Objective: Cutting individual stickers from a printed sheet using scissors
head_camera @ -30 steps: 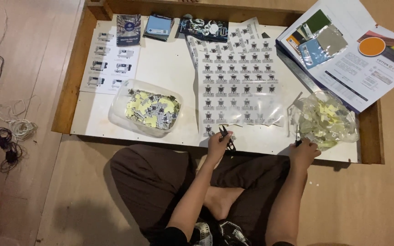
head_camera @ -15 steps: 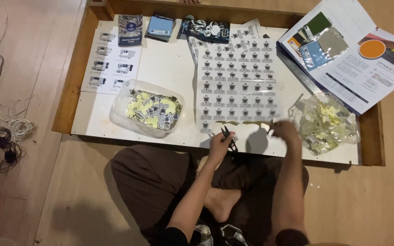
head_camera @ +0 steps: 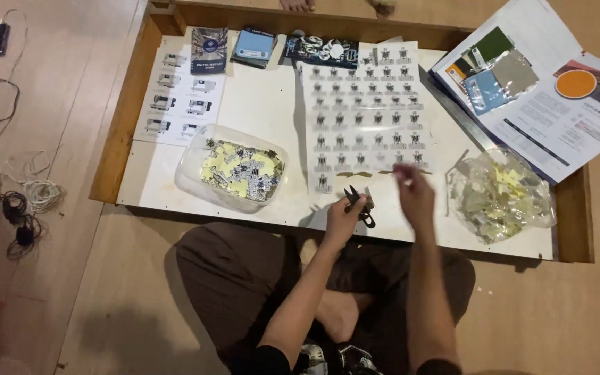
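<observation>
I sit cross-legged at a low white table [head_camera: 272,104] with a wooden frame. My left hand [head_camera: 342,219] pinches a small black clip [head_camera: 354,197] near the table's front edge. My right hand [head_camera: 414,194] is blurred in motion just right of it, below the bottom row of a clear sheet [head_camera: 362,104] lined with several rows of black clips. Whether the right hand holds anything is hidden by the blur. To the right lies a clear plastic bag [head_camera: 501,194] of yellowish pieces.
A clear tub [head_camera: 234,170] of clips and yellow bits stands left of my hands. Printed picture sheets [head_camera: 178,97], booklets [head_camera: 230,48] and a dark packet [head_camera: 321,50] lie at the back. An open catalogue [head_camera: 543,90] overhangs the right corner. Cables [head_camera: 22,201] lie on the floor, left.
My right hand has left the plastic bag and swung left and up to the bottom of the clip sheet. The left hand has stayed put with its clip.
</observation>
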